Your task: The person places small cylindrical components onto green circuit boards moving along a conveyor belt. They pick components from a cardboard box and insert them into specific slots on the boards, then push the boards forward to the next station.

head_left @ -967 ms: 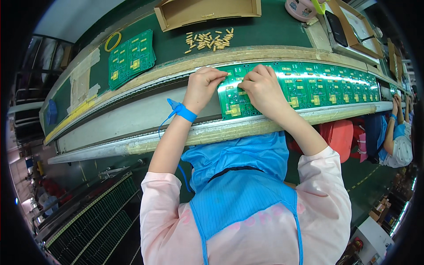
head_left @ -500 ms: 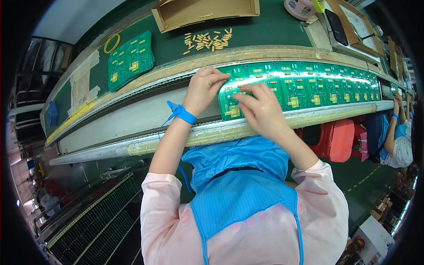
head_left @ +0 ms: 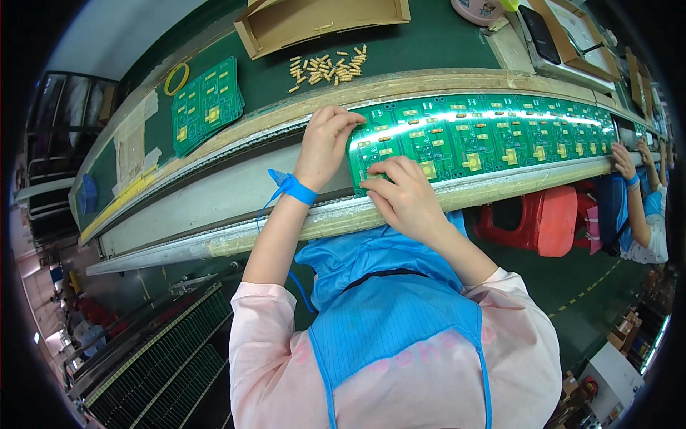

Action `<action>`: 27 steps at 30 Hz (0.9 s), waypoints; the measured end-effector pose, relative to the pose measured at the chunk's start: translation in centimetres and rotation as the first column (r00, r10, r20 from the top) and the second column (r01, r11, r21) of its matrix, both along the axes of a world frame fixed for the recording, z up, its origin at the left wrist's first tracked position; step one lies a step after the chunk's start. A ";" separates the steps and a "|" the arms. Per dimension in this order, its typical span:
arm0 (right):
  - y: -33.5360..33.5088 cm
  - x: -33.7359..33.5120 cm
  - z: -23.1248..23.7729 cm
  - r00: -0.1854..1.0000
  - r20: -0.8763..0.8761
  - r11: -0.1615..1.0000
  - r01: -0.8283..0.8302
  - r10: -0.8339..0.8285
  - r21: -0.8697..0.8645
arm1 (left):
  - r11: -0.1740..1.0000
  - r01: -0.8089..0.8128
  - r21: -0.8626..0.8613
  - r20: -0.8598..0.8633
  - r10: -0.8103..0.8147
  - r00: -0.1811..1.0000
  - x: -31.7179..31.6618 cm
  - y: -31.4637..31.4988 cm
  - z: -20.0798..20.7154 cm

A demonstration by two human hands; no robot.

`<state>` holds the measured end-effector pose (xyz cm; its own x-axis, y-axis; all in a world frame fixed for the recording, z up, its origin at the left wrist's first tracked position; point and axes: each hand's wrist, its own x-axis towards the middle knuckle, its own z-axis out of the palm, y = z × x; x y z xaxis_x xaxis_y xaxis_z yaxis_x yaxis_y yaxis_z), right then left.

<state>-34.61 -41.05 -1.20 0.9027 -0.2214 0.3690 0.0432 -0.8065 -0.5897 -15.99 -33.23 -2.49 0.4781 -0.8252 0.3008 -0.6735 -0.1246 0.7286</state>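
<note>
A row of green circuit boards (head_left: 475, 136) lies in the metal rail, with small cylindrical parts and pale pads on it. My left hand (head_left: 325, 150), wearing a blue wrist strap (head_left: 296, 189), is at the far left corner of the leftmost board. Its thumb and fingers are pinched together there; whatever they hold is hidden. Low over the same board, near its left edge and the near rail, hovers my right hand (head_left: 406, 196). Its fingers are bent together, and anything between the tips is too small to make out.
Loose tan cylindrical parts (head_left: 327, 68) lie on the green bench before an open cardboard box (head_left: 321, 27). At the left are stacked circuit boards (head_left: 207, 107) and a yellow tape roll (head_left: 176, 79). A co-worker's hand (head_left: 624, 161) is at the rail's right end, beyond a red stool (head_left: 554, 222).
My right hand has moved left and nearer, from mid-board toward its near left corner. The left hand stays at the far corner. The co-worker's hand has shifted left along the rail.
</note>
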 end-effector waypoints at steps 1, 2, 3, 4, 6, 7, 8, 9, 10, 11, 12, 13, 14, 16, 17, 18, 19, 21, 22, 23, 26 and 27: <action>0.0 -0.1 0.0 1.000 0.000 1.000 0.000 0.000 0.003 | 1.000 -0.004 -0.017 -0.024 0.003 1.000 0.1 0.1 -0.2; 0.1 -0.1 0.1 1.000 -0.001 1.000 0.000 0.000 0.005 | 0.999 -0.008 -0.034 -0.048 0.006 0.999 0.1 0.2 -0.2; 0.1 -0.1 0.1 1.000 0.000 1.000 0.003 -0.003 0.006 | 1.000 -0.005 -0.010 -0.047 0.004 0.999 0.3 0.3 -0.2; 0.1 -0.1 0.1 1.000 0.000 1.000 0.005 -0.005 0.006 | 1.000 -0.002 0.015 -0.047 0.003 0.999 0.4 0.5 -0.1; 0.1 -0.2 0.0 1.000 0.001 1.000 0.008 -0.008 0.006 | 0.999 0.002 0.033 -0.037 -0.001 0.999 0.5 0.5 -0.1; 0.0 -0.2 -0.1 1.000 0.001 1.000 0.008 -0.008 0.004 | 1.000 0.003 0.025 -0.028 -0.002 1.000 0.5 0.5 -0.3; 0.0 -0.2 -0.1 1.000 0.001 1.000 0.008 -0.008 0.003 | 1.000 0.004 0.018 -0.019 -0.004 1.000 0.5 0.4 -0.3; 0.0 -0.2 -0.1 1.000 0.003 1.000 0.009 -0.009 0.005 | 1.000 0.010 0.011 -0.012 -0.009 1.000 0.5 0.4 -0.3; 0.1 -0.1 -0.1 1.000 0.004 1.000 0.009 -0.009 0.005 | 1.000 0.015 0.004 -0.004 -0.015 1.000 0.5 0.4 -0.3; 0.1 -0.1 -0.1 1.000 0.006 1.000 0.009 -0.009 0.006 | 1.000 0.019 -0.003 0.003 -0.019 1.000 0.4 0.4 -0.2; 0.0 -0.2 -0.1 1.000 0.004 1.000 0.008 -0.008 0.007 | 1.000 0.019 -0.001 0.009 -0.019 1.000 0.4 0.4 -0.2; 0.0 -0.2 0.0 1.000 0.003 1.000 0.008 -0.008 0.009 | 1.000 0.019 0.001 0.014 -0.019 1.000 0.4 0.3 -0.2; 0.0 -0.2 0.0 1.000 0.002 1.000 0.007 -0.007 0.010 | 1.000 0.018 0.002 0.020 -0.018 1.000 0.3 0.3 -0.2; 0.0 -0.1 0.0 1.000 0.023 1.000 0.012 -0.012 0.000 | 1.000 0.005 0.006 0.020 -0.005 1.000 0.2 0.3 -0.2; 0.0 -0.1 0.0 0.999 0.033 1.000 0.014 -0.014 -0.006 | 1.000 -0.001 0.008 0.020 0.001 1.000 0.2 0.3 -0.2; 0.0 -0.1 0.0 0.999 0.034 1.000 0.016 -0.016 -0.006 | 1.000 -0.003 0.008 0.014 0.003 1.000 0.1 0.3 -0.2; 0.0 -0.1 -0.1 0.999 0.036 1.000 0.016 -0.016 -0.005 | 1.000 -0.007 0.009 0.009 0.007 1.000 0.1 0.3 -0.2; 0.0 -0.1 -0.1 0.999 0.036 1.000 0.015 -0.015 -0.004 | 1.000 -0.013 0.003 0.010 0.013 1.000 0.1 0.2 -0.2; 0.0 -0.1 -0.2 0.999 0.034 1.000 0.015 -0.015 -0.003 | 1.000 -0.014 -0.005 0.017 0.014 1.000 0.1 0.2 -0.2; 0.0 -0.1 -0.2 0.999 0.031 1.000 0.015 -0.015 -0.003 | 1.000 -0.014 -0.013 0.023 0.015 1.000 0.1 0.2 -0.3; 0.0 -0.1 -0.2 0.999 0.036 1.000 0.012 -0.012 -0.002 | 1.000 -0.005 -0.002 0.034 0.005 0.999 0.2 0.3 -0.4; 0.0 -0.1 -0.2 0.999 0.035 1.000 0.012 -0.012 -0.002 | 1.000 0.002 0.000 0.047 -0.002 0.999 0.1 0.3 -0.4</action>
<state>-34.69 -41.03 -1.35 0.8866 -0.2312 0.4006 0.0540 -0.8085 -0.5861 -15.84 -32.93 -2.89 0.4615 -0.8263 0.3228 -0.7071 -0.1229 0.6963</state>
